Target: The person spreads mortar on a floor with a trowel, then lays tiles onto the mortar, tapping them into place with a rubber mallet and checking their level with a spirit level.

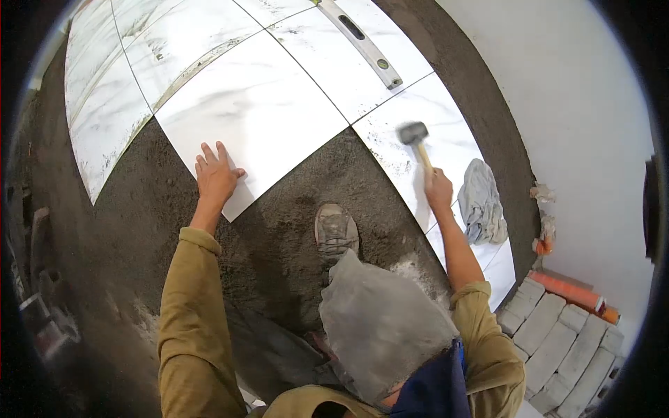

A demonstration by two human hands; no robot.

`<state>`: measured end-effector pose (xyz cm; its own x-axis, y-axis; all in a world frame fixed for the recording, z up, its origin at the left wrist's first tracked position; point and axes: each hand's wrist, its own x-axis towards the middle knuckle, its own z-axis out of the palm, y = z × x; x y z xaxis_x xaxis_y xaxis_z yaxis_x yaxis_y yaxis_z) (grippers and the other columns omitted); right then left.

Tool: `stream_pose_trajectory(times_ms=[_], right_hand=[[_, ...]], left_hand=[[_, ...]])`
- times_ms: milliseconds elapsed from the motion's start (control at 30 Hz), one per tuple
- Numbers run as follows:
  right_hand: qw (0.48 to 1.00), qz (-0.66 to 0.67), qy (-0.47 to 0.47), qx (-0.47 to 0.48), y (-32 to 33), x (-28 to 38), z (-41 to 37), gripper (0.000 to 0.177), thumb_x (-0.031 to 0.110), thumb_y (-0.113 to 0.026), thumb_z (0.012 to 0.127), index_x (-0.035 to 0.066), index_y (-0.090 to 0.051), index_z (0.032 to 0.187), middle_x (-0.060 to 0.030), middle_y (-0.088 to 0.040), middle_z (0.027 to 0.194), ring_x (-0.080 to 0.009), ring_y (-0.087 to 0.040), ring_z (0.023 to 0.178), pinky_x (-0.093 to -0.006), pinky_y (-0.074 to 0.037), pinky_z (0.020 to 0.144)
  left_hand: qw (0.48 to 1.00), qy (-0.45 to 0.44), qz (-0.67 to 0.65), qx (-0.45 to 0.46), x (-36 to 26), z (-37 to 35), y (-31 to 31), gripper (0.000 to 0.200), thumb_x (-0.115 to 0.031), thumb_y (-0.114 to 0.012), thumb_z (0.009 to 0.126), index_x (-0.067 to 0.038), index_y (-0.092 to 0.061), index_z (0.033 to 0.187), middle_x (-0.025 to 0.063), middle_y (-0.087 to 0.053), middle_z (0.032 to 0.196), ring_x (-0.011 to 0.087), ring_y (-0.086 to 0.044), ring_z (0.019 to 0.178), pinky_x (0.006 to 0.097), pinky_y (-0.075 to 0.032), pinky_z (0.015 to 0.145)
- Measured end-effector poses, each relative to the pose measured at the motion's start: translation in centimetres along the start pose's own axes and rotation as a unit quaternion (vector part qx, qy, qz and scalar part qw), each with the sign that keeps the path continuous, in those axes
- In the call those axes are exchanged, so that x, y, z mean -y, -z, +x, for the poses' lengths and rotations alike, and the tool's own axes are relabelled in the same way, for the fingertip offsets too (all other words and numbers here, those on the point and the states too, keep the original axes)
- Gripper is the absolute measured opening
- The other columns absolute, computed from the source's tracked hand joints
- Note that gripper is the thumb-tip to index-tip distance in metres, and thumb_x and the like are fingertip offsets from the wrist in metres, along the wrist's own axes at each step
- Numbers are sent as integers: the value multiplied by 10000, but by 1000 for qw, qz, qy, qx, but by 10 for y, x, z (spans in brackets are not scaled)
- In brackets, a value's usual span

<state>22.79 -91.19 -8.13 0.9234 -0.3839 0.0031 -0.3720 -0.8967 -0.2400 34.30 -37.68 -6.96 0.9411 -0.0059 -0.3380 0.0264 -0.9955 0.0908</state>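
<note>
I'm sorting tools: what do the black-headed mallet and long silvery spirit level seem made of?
Black-headed mallet: probably matte rubber head, dull and dark; pale tan handle likely wood, though blurred. Long silvery spirit level: probably smooth metal, from its silvery-grey body.

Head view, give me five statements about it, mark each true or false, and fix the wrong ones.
1. The right hand holds a mallet. True.
2. The left hand is on a white tile. True.
3. The spirit level stands upright against the wall. False: it lies on the tiling.
4. The grey cloth lies beyond the left hand. False: it lies near the right arm.
5. A shoe is on the dark bedding. True.
</note>
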Motion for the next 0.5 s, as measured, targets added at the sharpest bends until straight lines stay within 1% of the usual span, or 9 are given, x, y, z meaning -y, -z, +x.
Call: stream_pose_trajectory(times_ms=[67, 167, 200, 233, 267, 333, 400, 433, 500], right_hand=[[1000, -18, -2, 6, 7, -36, -2, 299, 308, -528, 978, 37, -652, 969, -230, -675, 834, -435, -660, 782, -517, -512, 720], [999, -23, 27, -28, 22, -42, 19, 299, 293, -526, 983, 20, -647, 1004, -234, -654, 896, -425, -638, 848, -489, -498, 746], [994, -32, 88, -64, 20, -38, 45, 282, 265, -531, 979, 7, -641, 997, -229, -639, 923, -415, -620, 881, -481, -487, 775], [984, -38, 145, -99, 17, -30, 69, 264, 238, -537, 974, -6, -636, 989, -225, -623, 951, -405, -603, 913, -472, -477, 804], [987, 31, 122, -99, 19, 6, 92, 245, 201, -570, 949, -35, -627, 980, -220, -616, 980, -383, -586, 976, -450, -460, 864], [968, 30, 201, -146, -10, 47, 154, 292, 219, -587, 916, -10, -623, 1093, -201, -621, 1086, -392, -591, 1037, -461, -481, 901], [972, 25, 177, -151, -33, 102, 201, 455, 253, -659, 880, -8, -545, 1234, -181, -617, 1169, -395, -588, 1100, -456, -472, 975], [973, 35, 173, -151, -46, 120, 215, 455, 253, -659, 880, -8, -545, 1234, -181, -617, 1169, -395, -588, 1100, -456, -472, 975], [990, -18, 110, -81, -58, 148, 237, 688, 303, -749, 809, 2, -444, 1347, -214, -596, 1212, -399, -594, 1112, -456, -493, 965]], left_hand=[[1000, -1, -2, -11, -1, -6, -2, 853, -368, -701, 883, 1, -269, 1519, 351, -209, 1546, 552, -322, 1367, 527, -285, 1150], [999, -30, 2, -28, -1, -16, -26, 759, -268, -664, 912, -1, -282, 1512, 339, -205, 1553, 551, -308, 1374, 524, -309, 1144], [998, -49, 7, -35, 2, -23, -38, 721, -210, -647, 920, 0, -286, 1508, 338, -199, 1555, 557, -304, 1373, 521, -324, 1139], [995, -80, -31, -45, 1, -35, -44, 655, -154, -628, 916, -2, -337, 1483, 328, -249, 1539, 537, -329, 1369, 509, -338, 1135], [990, -112, -66, -54, -1, -50, -49, 596, -98, -608, 912, -3, -387, 1458, 319, -299, 1523, 517, -354, 1365, 496, -353, 1131], [957, -180, -218, -63, -1, -74, -62, 418, -63, -606, 909, -6, -563, 1321, 292, -532, 1353, 429, -505, 1284, 471, -409, 1080], [936, -104, -326, -86, -22, -106, -40, 210, -88, -647, 906, -9, -710, 1090, 230, -708, 991, 306, -711, 950, 388, -543, 851], [939, -104, -316, -88, -27, -114, -31, 210, -88, -647, 906, -9, -710, 1090, 230, -708, 991, 306, -711, 950, 388, -543, 851], [910, -6, -402, -101, -34, -121, -13, 172, -150, -700, 901, 12, -725, 849, 158, -666, 662, 197, -644, 576, 312, -500, 574]])
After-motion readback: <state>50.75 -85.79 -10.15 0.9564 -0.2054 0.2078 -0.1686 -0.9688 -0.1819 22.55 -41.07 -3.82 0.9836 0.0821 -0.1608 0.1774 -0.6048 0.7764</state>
